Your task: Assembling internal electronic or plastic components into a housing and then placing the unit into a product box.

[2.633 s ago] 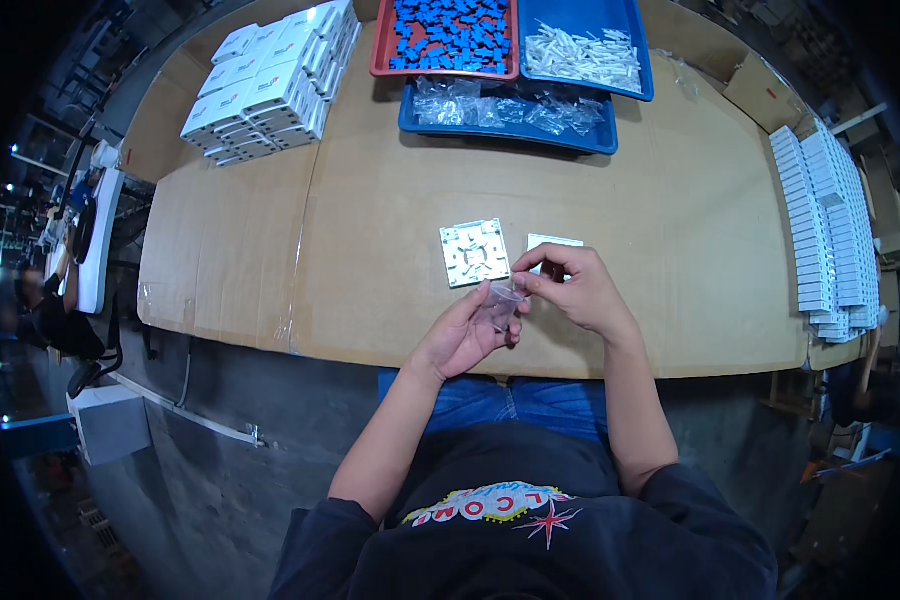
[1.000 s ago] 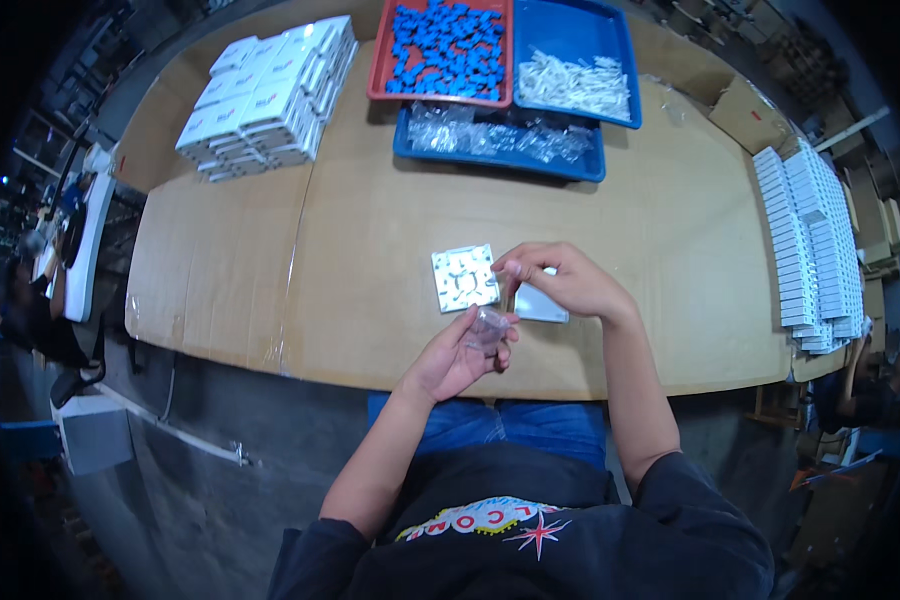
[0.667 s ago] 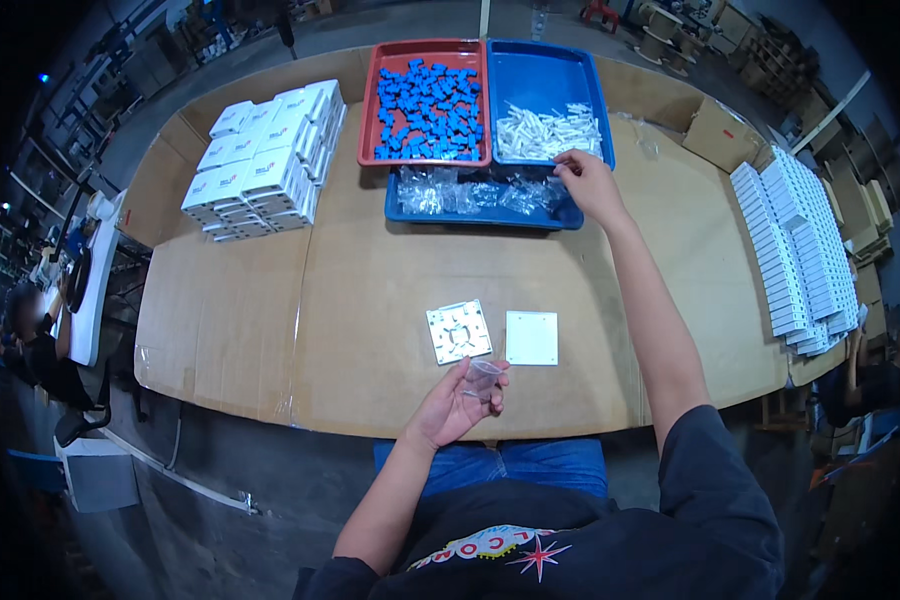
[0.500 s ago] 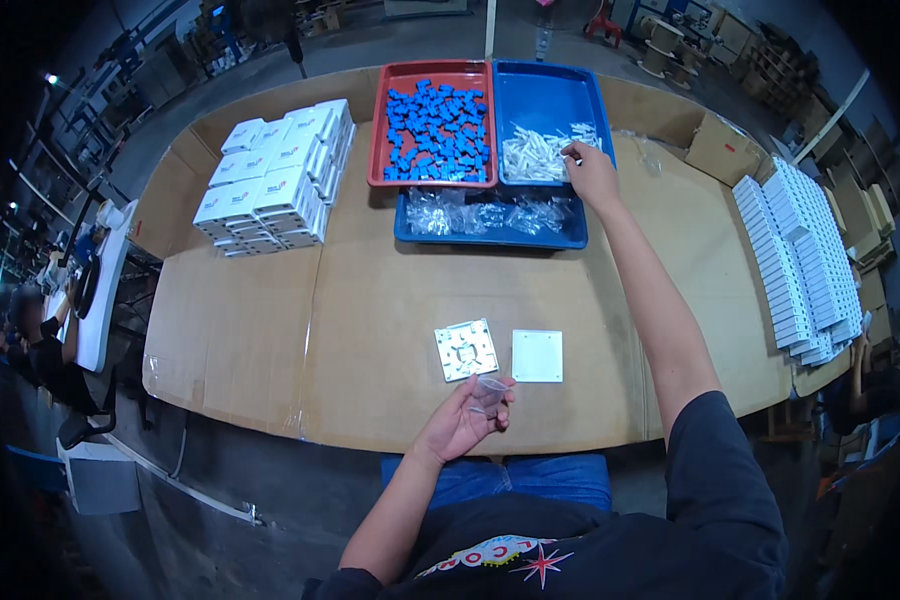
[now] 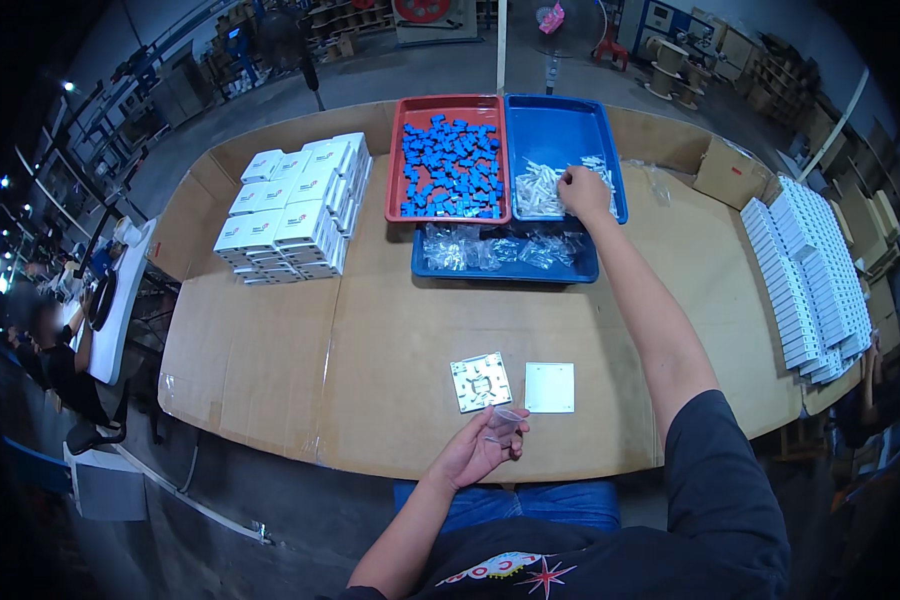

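Close to the table's front edge, my left hand holds a small clear plastic bag between curled fingers. Just beyond it lies an open white square box base with fittings inside. A flat white square cover rests to the right of that base. My right arm stretches far forward, and my right hand is down in the blue tray, among slim white pieces. Its fingers are bent together there; whatever is between them is hidden.
Left of the blue tray stands a red tray of small blue parts. A lower blue tray in front contains clear bags. White boxes are stacked at left, white square pieces at right. A cardboard rim borders the table.
The whole view has shifted, so the table sits lower in the picture. My right hand stays among the white pieces, its fingers slightly more bent. My left hand keeps the bag.
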The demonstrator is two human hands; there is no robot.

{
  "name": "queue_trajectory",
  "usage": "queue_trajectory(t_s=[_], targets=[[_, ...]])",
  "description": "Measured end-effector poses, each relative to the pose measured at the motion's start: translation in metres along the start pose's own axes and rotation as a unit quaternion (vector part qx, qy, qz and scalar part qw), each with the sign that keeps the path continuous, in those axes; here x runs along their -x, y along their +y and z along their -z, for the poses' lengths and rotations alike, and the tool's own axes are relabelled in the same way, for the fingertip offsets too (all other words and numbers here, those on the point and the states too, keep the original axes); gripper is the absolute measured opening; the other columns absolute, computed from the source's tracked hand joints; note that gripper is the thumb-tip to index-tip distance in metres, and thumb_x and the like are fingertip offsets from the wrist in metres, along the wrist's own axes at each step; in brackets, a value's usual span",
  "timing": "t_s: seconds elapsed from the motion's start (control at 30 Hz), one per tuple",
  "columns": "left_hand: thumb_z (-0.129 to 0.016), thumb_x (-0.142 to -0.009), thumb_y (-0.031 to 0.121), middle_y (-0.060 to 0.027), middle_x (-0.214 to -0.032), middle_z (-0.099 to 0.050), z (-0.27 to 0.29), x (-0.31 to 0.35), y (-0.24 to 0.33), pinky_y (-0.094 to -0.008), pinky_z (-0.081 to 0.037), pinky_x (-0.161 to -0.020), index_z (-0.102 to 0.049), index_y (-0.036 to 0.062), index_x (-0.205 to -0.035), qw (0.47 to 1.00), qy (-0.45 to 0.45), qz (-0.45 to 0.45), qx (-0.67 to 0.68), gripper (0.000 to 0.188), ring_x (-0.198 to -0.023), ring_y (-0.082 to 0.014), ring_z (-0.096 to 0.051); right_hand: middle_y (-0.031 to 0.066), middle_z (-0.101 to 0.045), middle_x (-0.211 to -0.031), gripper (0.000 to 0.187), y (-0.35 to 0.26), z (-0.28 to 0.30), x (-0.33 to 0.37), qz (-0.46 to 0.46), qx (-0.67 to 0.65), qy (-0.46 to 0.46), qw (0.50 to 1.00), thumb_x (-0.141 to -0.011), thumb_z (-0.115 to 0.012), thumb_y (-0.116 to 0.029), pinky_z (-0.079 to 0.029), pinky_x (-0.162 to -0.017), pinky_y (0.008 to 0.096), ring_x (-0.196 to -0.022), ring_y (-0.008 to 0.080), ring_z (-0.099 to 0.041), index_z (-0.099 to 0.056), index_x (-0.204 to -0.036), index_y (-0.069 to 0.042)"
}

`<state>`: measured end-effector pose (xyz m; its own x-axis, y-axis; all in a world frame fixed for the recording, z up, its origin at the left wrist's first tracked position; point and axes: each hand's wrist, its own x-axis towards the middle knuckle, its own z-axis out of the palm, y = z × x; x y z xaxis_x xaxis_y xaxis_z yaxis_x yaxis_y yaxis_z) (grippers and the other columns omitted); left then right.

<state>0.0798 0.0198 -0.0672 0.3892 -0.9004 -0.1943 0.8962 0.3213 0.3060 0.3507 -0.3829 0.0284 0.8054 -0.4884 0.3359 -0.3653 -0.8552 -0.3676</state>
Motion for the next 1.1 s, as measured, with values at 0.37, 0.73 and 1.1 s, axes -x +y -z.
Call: queue_trajectory(t_s=[0.37, 0.73, 1.1], targets=[[-0.04, -0.113, 0.049, -0.008, -0.118, -0.066, -0.001, 0.0, 0.001, -0.0346, -0.051, -0.089, -0.055, 0.0003, -0.146, 1.0, 0.002, 0.003, -0.011, 0.061, -0.093, -0.0196, -0.061, 0.0109, -0.079, -0.103, 0.025, 0.002, 0.005, 0.0, 0.01, -0.034, -0.062, 0.997, -0.082, -0.075, -0.024, -0.058, -0.089, 0.0458, -0.101, 0.0331, -0.075, -0.079, -0.104, -0.015], [-0.04, -0.113, 0.047, -0.009, -0.118, -0.067, -0.002, -0.004, 0.001, -0.036, -0.051, -0.091, -0.055, -0.0013, -0.145, 1.0, 0.001, 0.001, 0.0, 0.06, -0.094, -0.0203, -0.061, 0.0127, -0.078, -0.099, 0.019, 0.022, -0.012, -0.016, -0.026, -0.128, -0.039, 0.991, -0.082, -0.075, -0.022, -0.058, -0.086, 0.045, -0.098, 0.0344, -0.074, -0.076, -0.096, -0.011], [-0.041, -0.113, 0.045, -0.0102, -0.121, -0.068, 0.009, 0.003, -0.005, -0.038, -0.052, -0.093, -0.053, -0.0022, -0.145, 1.0, -0.014, -0.002, 0.026, 0.058, -0.096, -0.0217, -0.065, 0.0047, -0.074, -0.102, 0.016, -0.009, 0.114, 0.064, -0.038, -0.733, -0.095, 0.672, -0.098, -0.073, -0.012, -0.041, -0.062, 0.0206, -0.072, 0.0043, -0.056, -0.068, -0.112, -0.007]])
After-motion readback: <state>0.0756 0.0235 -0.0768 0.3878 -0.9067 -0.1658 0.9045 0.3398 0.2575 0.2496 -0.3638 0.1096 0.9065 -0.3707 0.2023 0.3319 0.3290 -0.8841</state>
